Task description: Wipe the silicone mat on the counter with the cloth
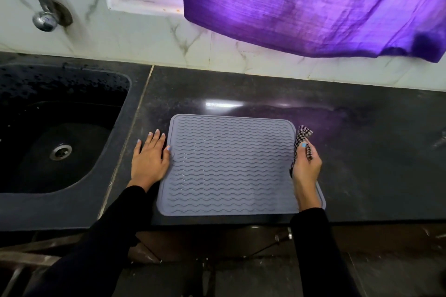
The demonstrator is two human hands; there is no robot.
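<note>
A grey silicone mat with wavy ridges lies flat on the dark counter, near its front edge. My left hand lies flat on the counter at the mat's left edge, fingers straight, with the thumb resting on the mat. My right hand grips a bunched black-and-white checked cloth at the mat's right edge, the cloth sticking out above the fingers.
A black sink with a metal drain sits to the left, and a curved tap juts from the marble wall above it. A purple curtain hangs over the back of the counter. Bare counter stretches to the right.
</note>
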